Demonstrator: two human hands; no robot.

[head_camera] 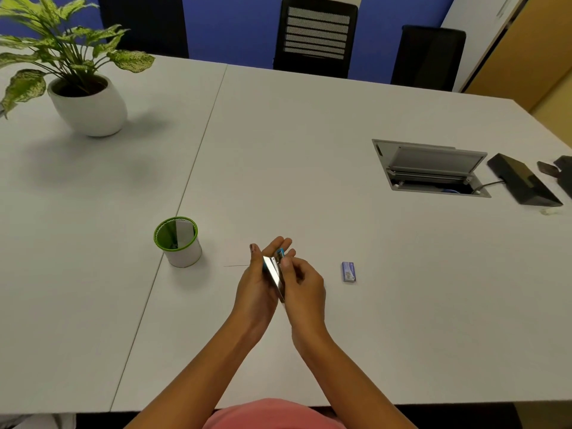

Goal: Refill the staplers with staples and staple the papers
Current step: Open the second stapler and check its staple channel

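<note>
Tabletop: white, seamed, with black chairs behind it.
Stapler: small, shiny silver body with a blue end, held tilted above the tabletop between both hands.
Left hand grip: clasps the stapler between thumb and fingers.
Right hand grip: fingers curled, pinching the blue end.
Staple box: small, purple, lying near the right hand.
Cup: white, green-rimmed, to the left.

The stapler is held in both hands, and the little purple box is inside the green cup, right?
No. The head view shows the left hand and right hand holding the stapler, but the little purple box lies on the table, right of the hands, not inside the green cup.
</note>
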